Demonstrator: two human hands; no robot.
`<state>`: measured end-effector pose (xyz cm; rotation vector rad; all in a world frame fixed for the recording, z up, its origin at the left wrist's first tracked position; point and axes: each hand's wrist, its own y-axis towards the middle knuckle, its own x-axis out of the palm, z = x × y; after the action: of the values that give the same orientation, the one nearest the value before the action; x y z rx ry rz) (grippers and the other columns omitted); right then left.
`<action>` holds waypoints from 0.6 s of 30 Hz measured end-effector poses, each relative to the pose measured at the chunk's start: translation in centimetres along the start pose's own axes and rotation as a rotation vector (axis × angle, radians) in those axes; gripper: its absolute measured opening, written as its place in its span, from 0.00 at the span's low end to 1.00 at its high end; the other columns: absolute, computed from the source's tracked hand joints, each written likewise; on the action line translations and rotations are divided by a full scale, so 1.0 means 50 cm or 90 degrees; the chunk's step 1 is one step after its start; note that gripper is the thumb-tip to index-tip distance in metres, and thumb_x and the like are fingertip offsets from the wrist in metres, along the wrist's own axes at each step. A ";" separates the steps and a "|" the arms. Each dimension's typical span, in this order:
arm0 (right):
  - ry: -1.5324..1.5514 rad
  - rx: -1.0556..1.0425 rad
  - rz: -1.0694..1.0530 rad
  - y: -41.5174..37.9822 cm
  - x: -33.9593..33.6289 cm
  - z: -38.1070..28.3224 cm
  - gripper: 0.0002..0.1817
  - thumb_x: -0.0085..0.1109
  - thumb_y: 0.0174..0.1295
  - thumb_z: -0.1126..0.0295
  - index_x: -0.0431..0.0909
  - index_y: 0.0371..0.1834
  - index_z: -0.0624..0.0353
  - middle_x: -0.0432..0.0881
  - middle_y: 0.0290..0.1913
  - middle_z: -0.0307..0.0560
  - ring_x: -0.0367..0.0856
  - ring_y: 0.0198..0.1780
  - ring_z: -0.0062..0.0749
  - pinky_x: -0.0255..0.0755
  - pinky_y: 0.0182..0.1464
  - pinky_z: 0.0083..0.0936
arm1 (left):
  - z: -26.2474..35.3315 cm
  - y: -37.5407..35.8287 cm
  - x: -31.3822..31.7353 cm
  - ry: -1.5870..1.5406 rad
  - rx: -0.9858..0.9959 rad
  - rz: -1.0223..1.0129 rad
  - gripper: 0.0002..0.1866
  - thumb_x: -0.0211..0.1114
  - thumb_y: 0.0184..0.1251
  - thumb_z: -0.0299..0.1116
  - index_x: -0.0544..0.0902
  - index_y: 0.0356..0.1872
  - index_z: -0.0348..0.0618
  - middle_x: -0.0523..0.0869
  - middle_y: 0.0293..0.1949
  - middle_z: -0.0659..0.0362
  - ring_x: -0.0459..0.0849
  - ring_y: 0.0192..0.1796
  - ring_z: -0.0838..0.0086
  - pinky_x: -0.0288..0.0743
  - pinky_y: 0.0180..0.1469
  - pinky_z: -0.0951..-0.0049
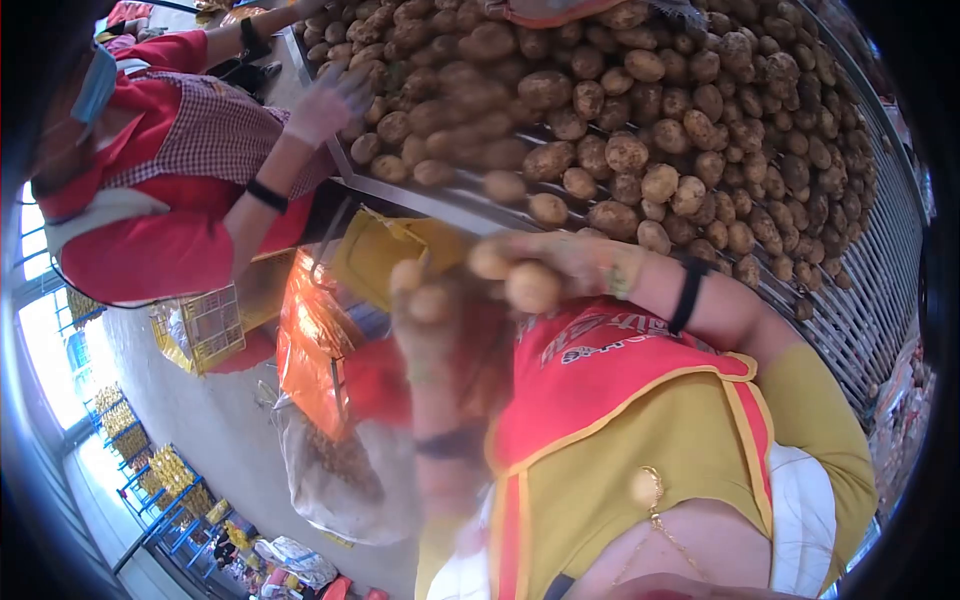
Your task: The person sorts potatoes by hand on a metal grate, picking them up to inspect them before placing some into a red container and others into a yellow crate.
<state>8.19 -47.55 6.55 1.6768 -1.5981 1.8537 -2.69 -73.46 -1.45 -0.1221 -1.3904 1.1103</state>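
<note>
My right hand (582, 262), in a thin pale glove, is curled around potatoes (533, 287) in front of my red apron. To its left, my left hand (418, 335) is raised and smeared by motion, with potatoes (429, 301) at its fingers. A yellow crate (372, 258) lies just beyond my hands, below the metal table edge. Past that edge spreads a large heap of potatoes (690, 130), some of them blurred as if rolling.
Slatted metal bars (868, 330) carry the heap. Another person (165, 190) stands at the left, one gloved hand (325, 105) over the potatoes. An orange plastic bag (312, 345), a white sack (345, 480) and a yellow basket (205, 325) are below; blue racks (170, 490) stand farther off.
</note>
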 end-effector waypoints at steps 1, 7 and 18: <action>-0.022 0.037 -0.076 0.046 0.017 -0.004 0.22 0.59 0.69 0.50 0.75 0.61 0.46 0.80 0.52 0.42 0.81 0.50 0.28 0.81 0.49 0.33 | 0.049 0.030 -0.070 0.016 0.035 -0.029 0.23 0.59 0.72 0.48 0.76 0.58 0.42 0.82 0.56 0.52 0.78 0.61 0.60 0.68 0.67 0.53; -0.307 -0.125 -0.104 0.037 0.120 -0.013 0.33 0.51 0.72 0.48 0.64 0.73 0.56 0.68 0.71 0.50 0.68 0.70 0.40 0.71 0.64 0.48 | 0.127 0.095 -0.097 0.394 0.364 0.117 0.21 0.57 0.74 0.43 0.76 0.60 0.40 0.82 0.57 0.53 0.76 0.65 0.62 0.63 0.70 0.50; -0.058 -0.442 0.411 -0.382 -0.168 0.176 0.32 0.52 0.73 0.48 0.66 0.74 0.55 0.72 0.68 0.45 0.72 0.68 0.36 0.65 0.69 0.37 | -0.376 0.109 0.418 1.206 0.637 -0.627 0.23 0.67 0.59 0.37 0.82 0.56 0.44 0.81 0.57 0.49 0.76 0.63 0.52 0.67 0.67 0.52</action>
<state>30.10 -42.31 8.93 1.0117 -2.6325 1.1474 5.35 -46.72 4.99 0.2082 0.8370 0.2917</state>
